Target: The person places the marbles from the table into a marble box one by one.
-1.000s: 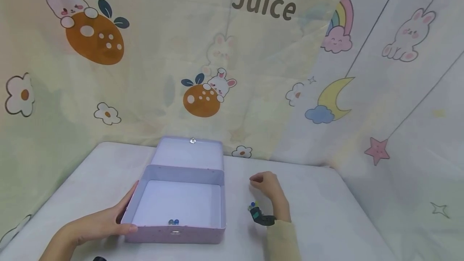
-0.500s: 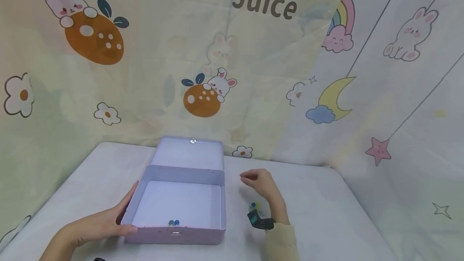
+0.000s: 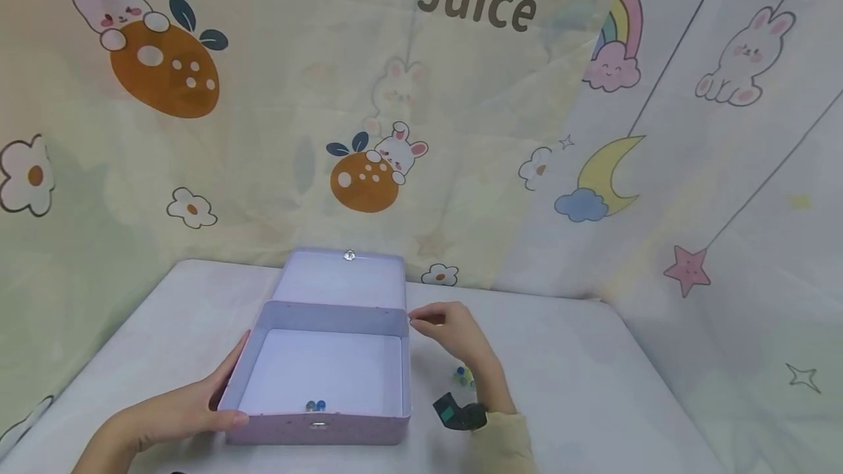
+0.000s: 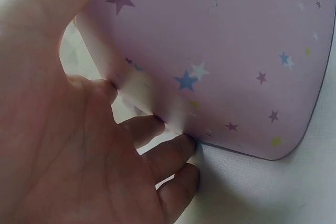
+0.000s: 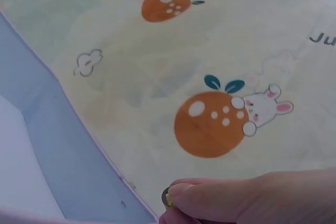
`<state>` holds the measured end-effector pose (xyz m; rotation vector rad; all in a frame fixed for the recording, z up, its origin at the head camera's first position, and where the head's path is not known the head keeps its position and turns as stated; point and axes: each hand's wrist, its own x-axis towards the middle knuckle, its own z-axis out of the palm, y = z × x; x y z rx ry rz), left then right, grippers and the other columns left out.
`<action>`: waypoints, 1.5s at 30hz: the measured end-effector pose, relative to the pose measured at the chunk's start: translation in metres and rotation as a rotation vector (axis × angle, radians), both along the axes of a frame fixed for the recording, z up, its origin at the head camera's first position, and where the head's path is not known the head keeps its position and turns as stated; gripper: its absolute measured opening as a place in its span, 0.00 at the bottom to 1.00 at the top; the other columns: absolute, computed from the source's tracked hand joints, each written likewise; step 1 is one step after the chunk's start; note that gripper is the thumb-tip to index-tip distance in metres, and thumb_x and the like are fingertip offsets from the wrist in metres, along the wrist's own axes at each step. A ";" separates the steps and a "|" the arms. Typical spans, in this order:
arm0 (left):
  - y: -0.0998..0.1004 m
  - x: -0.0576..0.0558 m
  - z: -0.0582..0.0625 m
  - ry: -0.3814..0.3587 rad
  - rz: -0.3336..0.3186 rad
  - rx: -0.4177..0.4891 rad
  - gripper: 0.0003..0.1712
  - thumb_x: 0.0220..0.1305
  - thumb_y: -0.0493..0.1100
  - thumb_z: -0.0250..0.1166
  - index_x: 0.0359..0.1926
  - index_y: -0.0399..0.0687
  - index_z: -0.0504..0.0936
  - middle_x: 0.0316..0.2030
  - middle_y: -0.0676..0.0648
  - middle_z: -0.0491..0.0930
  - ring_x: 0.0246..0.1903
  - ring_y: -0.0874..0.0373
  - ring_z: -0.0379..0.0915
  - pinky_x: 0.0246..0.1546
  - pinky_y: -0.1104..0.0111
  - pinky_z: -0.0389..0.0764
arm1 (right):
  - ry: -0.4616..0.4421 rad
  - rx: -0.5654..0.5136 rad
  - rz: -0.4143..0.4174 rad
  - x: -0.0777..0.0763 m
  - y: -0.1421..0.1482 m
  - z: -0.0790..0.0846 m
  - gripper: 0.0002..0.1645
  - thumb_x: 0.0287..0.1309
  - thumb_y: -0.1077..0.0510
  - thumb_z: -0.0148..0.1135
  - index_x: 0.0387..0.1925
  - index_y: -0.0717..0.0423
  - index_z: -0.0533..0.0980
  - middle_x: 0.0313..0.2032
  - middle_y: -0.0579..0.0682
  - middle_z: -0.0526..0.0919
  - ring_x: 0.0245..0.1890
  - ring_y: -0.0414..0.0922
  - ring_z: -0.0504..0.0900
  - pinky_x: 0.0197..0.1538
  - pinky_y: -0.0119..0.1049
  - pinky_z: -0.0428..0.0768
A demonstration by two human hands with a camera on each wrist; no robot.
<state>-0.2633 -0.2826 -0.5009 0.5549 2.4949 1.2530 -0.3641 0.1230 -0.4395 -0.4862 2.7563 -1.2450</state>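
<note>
A pale purple box, printed with stars outside and white inside, lies with its hinged lid thrown back. My left hand grips its front left corner, thumb on the front wall and fingers along the left side; the left wrist view shows those fingertips against the star-covered wall. Two blue-green marbles sit inside by the front wall. Just outside the box's back right corner, my right hand pinches a small glass marble with yellow in it, between thumb and index finger.
Several more marbles lie on the white table right of the box, partly behind the right wrist. A black wrist camera hangs there. A printed cloth stands behind the table.
My right hand, fingers pinched together, has moved left from over the table to the box's right edge, uncovering more of the loose marbles. The left hand and box stay in place.
</note>
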 end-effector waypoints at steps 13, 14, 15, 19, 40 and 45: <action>-0.001 0.002 0.001 0.018 0.002 -0.006 0.59 0.61 0.48 0.62 0.73 0.66 0.23 0.74 0.37 0.30 0.53 0.96 0.36 0.52 0.80 0.64 | -0.102 -0.089 0.147 0.000 -0.015 -0.002 0.17 0.58 0.49 0.64 0.46 0.50 0.83 0.43 0.42 0.85 0.43 0.40 0.80 0.50 0.39 0.78; -0.001 0.002 0.001 0.018 0.001 -0.008 0.59 0.61 0.48 0.62 0.73 0.67 0.23 0.74 0.38 0.30 0.53 0.96 0.36 0.52 0.80 0.64 | -0.108 -0.094 0.153 0.000 -0.016 -0.002 0.17 0.58 0.49 0.64 0.47 0.50 0.83 0.43 0.42 0.85 0.43 0.40 0.80 0.51 0.39 0.78; 0.000 0.002 0.002 0.023 0.002 -0.013 0.59 0.61 0.49 0.62 0.72 0.68 0.23 0.74 0.38 0.30 0.53 0.96 0.36 0.52 0.79 0.64 | -0.113 -0.097 0.159 0.001 -0.018 -0.002 0.17 0.58 0.49 0.64 0.47 0.50 0.83 0.43 0.41 0.85 0.43 0.40 0.80 0.51 0.39 0.78; 0.000 0.002 0.004 0.035 0.009 -0.024 0.59 0.60 0.49 0.63 0.72 0.71 0.23 0.74 0.38 0.31 0.53 0.97 0.35 0.53 0.79 0.63 | -0.113 -0.102 0.180 0.002 -0.028 -0.003 0.16 0.59 0.50 0.64 0.46 0.50 0.83 0.42 0.40 0.85 0.43 0.39 0.80 0.51 0.39 0.77; 0.003 0.002 0.010 -0.061 0.018 -0.026 0.61 0.60 0.50 0.63 0.72 0.66 0.21 0.74 0.38 0.28 0.69 0.32 0.37 0.53 0.77 0.64 | -0.090 0.164 0.334 -0.017 -0.065 -0.004 0.09 0.57 0.56 0.65 0.39 0.50 0.85 0.35 0.38 0.85 0.35 0.35 0.79 0.41 0.30 0.77; 0.003 0.002 0.008 -0.036 0.021 -0.030 0.61 0.60 0.50 0.63 0.72 0.69 0.21 0.75 0.39 0.29 0.69 0.35 0.39 0.54 0.78 0.63 | -0.051 0.291 0.414 -0.027 -0.074 -0.004 0.06 0.56 0.59 0.66 0.36 0.52 0.86 0.31 0.38 0.85 0.32 0.32 0.79 0.40 0.26 0.77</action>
